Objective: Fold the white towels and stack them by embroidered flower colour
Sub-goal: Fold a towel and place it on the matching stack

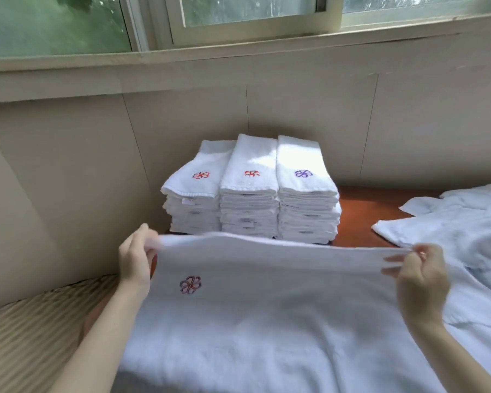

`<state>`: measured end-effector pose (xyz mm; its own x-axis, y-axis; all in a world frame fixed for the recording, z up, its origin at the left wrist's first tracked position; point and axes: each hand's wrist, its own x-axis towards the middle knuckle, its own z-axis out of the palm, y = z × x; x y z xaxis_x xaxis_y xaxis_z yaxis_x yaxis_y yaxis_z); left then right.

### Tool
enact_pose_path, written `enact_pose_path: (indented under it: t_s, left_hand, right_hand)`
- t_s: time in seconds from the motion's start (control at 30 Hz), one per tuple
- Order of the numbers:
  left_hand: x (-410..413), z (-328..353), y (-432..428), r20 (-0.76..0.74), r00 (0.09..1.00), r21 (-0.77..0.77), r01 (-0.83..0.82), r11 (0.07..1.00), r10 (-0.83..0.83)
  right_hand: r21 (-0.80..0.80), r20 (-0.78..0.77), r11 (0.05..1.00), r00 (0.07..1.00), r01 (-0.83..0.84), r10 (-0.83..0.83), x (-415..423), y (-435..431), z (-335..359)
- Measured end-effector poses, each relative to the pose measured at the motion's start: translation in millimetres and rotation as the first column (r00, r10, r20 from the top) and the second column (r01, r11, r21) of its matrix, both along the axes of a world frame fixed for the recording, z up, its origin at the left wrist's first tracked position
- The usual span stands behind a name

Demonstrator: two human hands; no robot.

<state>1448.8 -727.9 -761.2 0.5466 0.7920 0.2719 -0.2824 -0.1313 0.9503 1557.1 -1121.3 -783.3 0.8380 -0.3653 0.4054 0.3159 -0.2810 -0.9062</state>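
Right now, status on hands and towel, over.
Left hand and right hand each pinch a top corner of the white terry towel, stretched wide. Three folded white towel stacks behind it. Nothing between them.

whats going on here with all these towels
A person is folding towels. The left hand and right hand each pinch a top corner of a white towel stretched between them, its embroidered flower showing. Behind it stand three folded stacks: two topped with reddish flowers, one with purple. More loose towels lie unfolded to the right.
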Motion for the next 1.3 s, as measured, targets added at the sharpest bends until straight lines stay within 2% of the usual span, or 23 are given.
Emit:
enact_pose_path:
  t_s: [0.07,0.13,0.2,0.37,0.47,0.57,0.67,0.7,0.77,0.83,0.87,0.9,0.93,1.0,1.07,1.17,1.23,1.3]
  left_hand:
    - [-25,-22,-1,-0.253,0.961,0.097,-0.091,0.991,0.113]
    - [-40,-45,1,-0.551,0.821,0.241,-0.011,0.97,0.147]
    - [-51,-59,1,-0.671,0.723,0.343,0.108,0.933,0.163]
    - [-57,-57,-6,-0.686,0.673,0.488,0.144,0.861,0.276]
    - [-55,-58,-9,-0.658,0.663,0.575,0.138,0.806,0.357]
    - [-50,-58,-1,-0.626,0.676,0.582,0.075,0.81,0.388]
    - [-46,-57,5,-0.649,0.616,0.633,0.113,0.765,0.446]
    - [-44,-56,4,-0.666,0.57,0.664,0.158,0.731,0.482]
    - [-39,-53,-3,-0.71,0.398,0.694,0.256,0.673,0.581]
    - [-29,-41,-24,-0.727,0.221,0.682,0.332,0.651,0.65]
    - [-21,-35,-41,-0.729,0.173,0.669,0.38,0.638,0.662]
    - [-11,-30,-62,-0.732,0.168,0.655,0.443,0.613,0.66]
    - [1,-28,-87,-0.741,0.199,0.637,0.509,0.579,0.641]
    - [23,-26,-148,-0.78,0.326,0.604,0.616,0.505,0.535]
    - [43,-28,-214,-0.818,0.459,0.574,0.685,0.449,0.346]
    - [64,-36,-299,-0.835,0.539,0.536,0.754,0.38,0.109]
    - [71,-48,-333,-0.837,0.545,0.525,0.773,0.356,0.051]
    - [72,-63,-348,-0.809,0.578,0.578,0.747,0.328,0.11]
  right_hand:
    - [-0.083,-0.159,0.993,0.985,-0.079,0.066,-24,-10,-18]
    - [-0.263,-0.29,0.951,0.953,-0.164,0.085,-42,-16,-32]
    - [-0.385,-0.331,0.905,0.942,-0.181,0.048,-50,-20,-37]
    - [-0.44,-0.426,0.858,0.903,-0.264,0.059,-58,-21,-30]
    - [-0.411,-0.432,0.848,0.891,-0.335,0.143,-68,-27,-26]
    - [-0.371,-0.405,0.828,0.876,-0.42,0.263,-76,-48,-29]
    - [-0.371,-0.402,0.761,0.831,-0.532,0.384,-86,-68,-33]
    - [-0.366,-0.384,0.776,0.843,-0.514,0.377,-86,-74,-35]
    - [-0.313,-0.37,0.86,0.886,-0.402,0.28,-80,-84,-39]
    - [-0.208,-0.411,0.953,0.903,-0.222,0.121,-65,-95,-41]
    - [-0.121,-0.444,0.984,0.894,-0.13,0.063,-56,-100,-41]
    - [0.003,-0.475,0.999,0.879,-0.053,0.048,-48,-105,-38]
    - [0.139,-0.496,0.99,0.866,0.003,0.067,-40,-109,-37]
    - [0.312,-0.51,0.947,0.854,0.07,0.105,-30,-116,-33]
    - [0.322,-0.512,0.938,0.857,0.127,0.059,-25,-122,-32]
    - [0.257,-0.517,0.947,0.856,0.195,-0.036,-21,-139,-34]
    - [0.264,-0.531,0.946,0.847,0.185,-0.018,-16,-154,-30]
    - [0.251,-0.562,0.957,0.827,0.148,0.02,-9,-168,-28]
